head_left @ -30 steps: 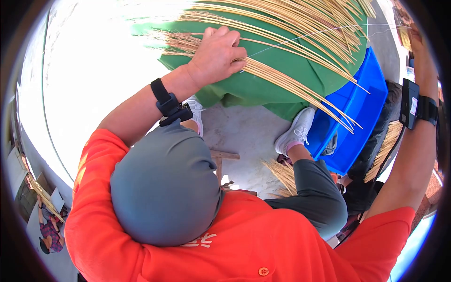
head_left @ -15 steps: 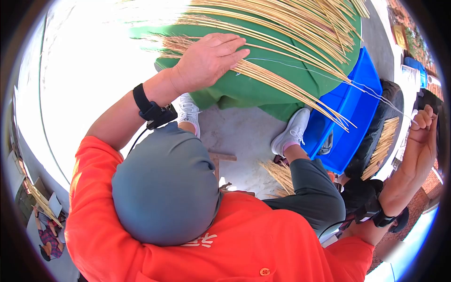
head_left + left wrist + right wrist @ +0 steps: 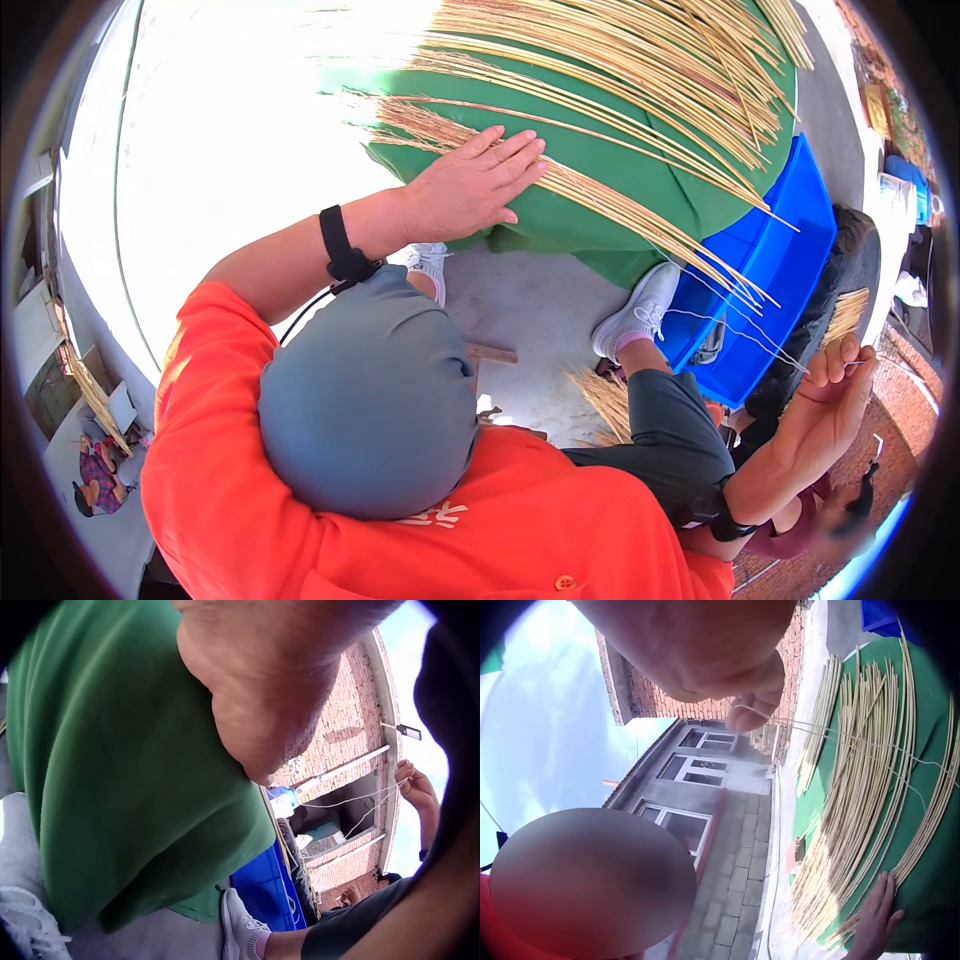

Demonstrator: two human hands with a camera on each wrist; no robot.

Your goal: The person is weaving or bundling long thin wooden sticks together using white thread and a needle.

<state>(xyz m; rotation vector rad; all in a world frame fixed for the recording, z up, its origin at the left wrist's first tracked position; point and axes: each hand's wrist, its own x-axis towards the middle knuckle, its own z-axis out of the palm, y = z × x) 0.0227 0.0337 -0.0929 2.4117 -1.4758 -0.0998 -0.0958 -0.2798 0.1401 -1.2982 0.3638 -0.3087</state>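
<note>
Fingers extended, my left hand [image 3: 470, 190] rests across a thin bundle of straw-coloured stalks [image 3: 620, 205] near the bushy ends; the right wrist view also shows this hand [image 3: 874, 922] on the stalks [image 3: 926, 832]. At the right, away from the cloth, my right hand [image 3: 822, 405] pinches a thin white string [image 3: 770, 348]. That string hangs slack from the bundle's side, over a blue bin. The left wrist view shows my right hand [image 3: 418, 791] raised with strands of string. Whether the string passes under the bundle cannot be seen.
More stalks [image 3: 600, 60] lie spread over the green cloth [image 3: 590, 150]. A blue bin [image 3: 765, 270] stands beside its right edge, with a black rounded object [image 3: 852, 240] beyond. Another stalk bundle [image 3: 600, 400] lies by the leg. A person [image 3: 100, 475] is far left.
My right hand has come down from the upper right towards the body, and the string now sags lower. The left hand's bent fingers have straightened and lie flatter on the bundle.
</note>
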